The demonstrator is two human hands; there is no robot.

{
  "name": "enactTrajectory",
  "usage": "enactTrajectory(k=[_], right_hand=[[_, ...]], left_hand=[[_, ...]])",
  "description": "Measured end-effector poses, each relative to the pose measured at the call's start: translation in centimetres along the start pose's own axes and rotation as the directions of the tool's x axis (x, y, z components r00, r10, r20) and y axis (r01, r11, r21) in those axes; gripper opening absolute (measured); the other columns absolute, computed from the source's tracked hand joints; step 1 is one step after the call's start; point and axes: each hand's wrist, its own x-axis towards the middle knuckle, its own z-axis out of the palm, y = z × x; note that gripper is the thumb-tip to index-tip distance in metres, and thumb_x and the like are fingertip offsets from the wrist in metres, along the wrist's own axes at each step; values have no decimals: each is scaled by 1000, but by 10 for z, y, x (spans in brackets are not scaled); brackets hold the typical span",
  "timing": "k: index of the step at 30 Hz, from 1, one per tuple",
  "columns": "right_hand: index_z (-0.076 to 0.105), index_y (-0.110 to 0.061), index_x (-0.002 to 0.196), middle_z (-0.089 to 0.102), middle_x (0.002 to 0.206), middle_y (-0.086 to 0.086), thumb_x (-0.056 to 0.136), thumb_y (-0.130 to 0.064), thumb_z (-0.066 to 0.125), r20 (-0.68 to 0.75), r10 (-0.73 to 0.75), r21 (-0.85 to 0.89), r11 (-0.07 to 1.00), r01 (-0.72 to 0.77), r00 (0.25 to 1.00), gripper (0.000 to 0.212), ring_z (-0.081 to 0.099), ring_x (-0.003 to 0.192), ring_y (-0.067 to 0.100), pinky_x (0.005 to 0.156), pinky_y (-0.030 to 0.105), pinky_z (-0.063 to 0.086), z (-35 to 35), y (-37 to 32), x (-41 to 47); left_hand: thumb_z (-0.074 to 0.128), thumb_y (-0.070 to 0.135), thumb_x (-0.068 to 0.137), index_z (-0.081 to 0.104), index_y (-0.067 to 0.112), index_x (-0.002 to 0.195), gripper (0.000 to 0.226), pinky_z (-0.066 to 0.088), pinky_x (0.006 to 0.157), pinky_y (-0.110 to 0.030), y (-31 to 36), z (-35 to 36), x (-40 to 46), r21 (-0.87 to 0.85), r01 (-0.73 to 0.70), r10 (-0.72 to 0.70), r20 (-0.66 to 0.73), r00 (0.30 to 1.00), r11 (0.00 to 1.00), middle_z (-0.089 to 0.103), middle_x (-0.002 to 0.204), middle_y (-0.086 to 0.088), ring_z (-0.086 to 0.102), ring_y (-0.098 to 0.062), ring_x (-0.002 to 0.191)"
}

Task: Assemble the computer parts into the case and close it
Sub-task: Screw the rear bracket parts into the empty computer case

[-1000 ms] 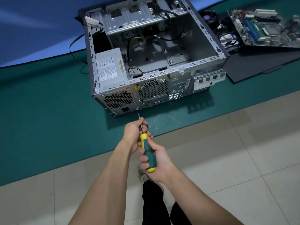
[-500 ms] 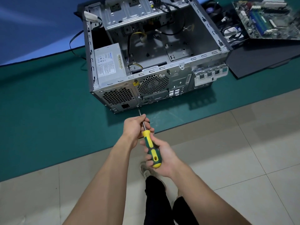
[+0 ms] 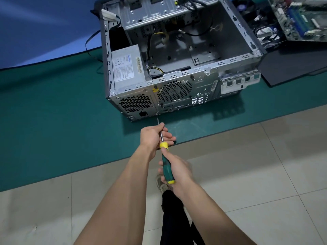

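Note:
An open grey computer case [image 3: 200,80] lies on its side on a green mat, rear panel facing me. A power supply [image 3: 126,65] sits in its left corner. My right hand [image 3: 178,171] grips the green and yellow handle of a screwdriver [image 3: 166,165]. My left hand [image 3: 154,135] pinches the metal shaft near the handle. The tip touches the case's rear panel at the lower edge beside the power supply vent. A motherboard [image 3: 304,20] lies on a black side panel [image 3: 292,62] at the upper right.
The green mat [image 3: 53,121] covers the floor under the case; pale tiles lie nearer me. A fan and loose cables [image 3: 263,32] sit between case and motherboard. A black cable [image 3: 90,41] trails off the case's left. My leg and shoe [image 3: 161,184] are below my hands.
The view has shifted a little closer to the case. The screwdriver has stayed at the same spot on the rear panel while my right hand regripped the handle.

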Motion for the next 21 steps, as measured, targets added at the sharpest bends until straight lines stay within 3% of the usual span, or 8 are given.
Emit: enactTrajectory(k=[2,5,7,9,12,14,18,21], right_hand=[[63,-9,83,59,51,-2,83,-37,72,-61,-54,5,999,54,997,29,51,38,11,35,17,33,0,0,3],[60,-11,76,54,55,-2,83,-43,65,259,137,270,940,-208,956,33,42,36,8,30,16,28,-9,-6,0],[61,-12,78,53,58,-2,79,-46,63,396,160,308,904,-295,904,34,42,37,7,29,17,29,-18,-10,1],[62,-14,78,58,62,0,80,-47,66,346,123,189,962,-198,930,34,49,42,11,34,19,35,-19,-8,2],[60,-14,77,61,63,1,80,-41,73,77,-39,-93,995,46,996,30,55,46,13,41,22,39,-9,-3,6],[59,-12,74,58,54,-1,82,-37,72,-21,-84,-86,993,81,996,30,51,40,12,38,20,38,-8,-4,7],[64,-10,70,53,56,-1,88,-47,59,327,167,260,930,-259,930,41,43,37,9,32,18,32,-15,-13,2],[65,-12,75,56,59,-1,88,-51,58,321,137,170,965,-199,937,41,49,41,10,36,19,36,-16,-14,1]], left_hand=[[50,15,97,55,0,77,26,54,43,-28,0,0,-1,4,10,-10,9,1000,1000,59,47,-8,65,-23,47],[50,18,97,56,3,78,25,53,42,-25,1,0,1,20,25,-25,27,999,1000,60,47,-4,63,-19,44],[51,19,97,57,3,79,25,54,45,-27,2,-1,2,21,42,-43,42,998,999,60,48,-4,61,-17,42],[52,17,96,57,2,78,24,55,46,-28,3,-2,3,19,51,-52,34,998,999,61,49,-5,61,-18,42],[53,15,95,56,1,77,24,56,46,-29,4,-2,4,12,62,-62,16,998,998,61,49,-7,62,-20,43],[53,16,95,57,2,77,23,56,47,-29,3,-1,4,24,67,-67,13,998,997,62,50,-7,63,-20,44],[54,18,94,57,4,74,25,53,43,-25,3,2,5,32,46,-46,-13,999,998,61,48,-5,62,-18,42],[55,18,94,57,4,72,27,51,41,-24,4,4,4,32,42,-40,-49,998,999,60,46,-5,60,-18,39]])
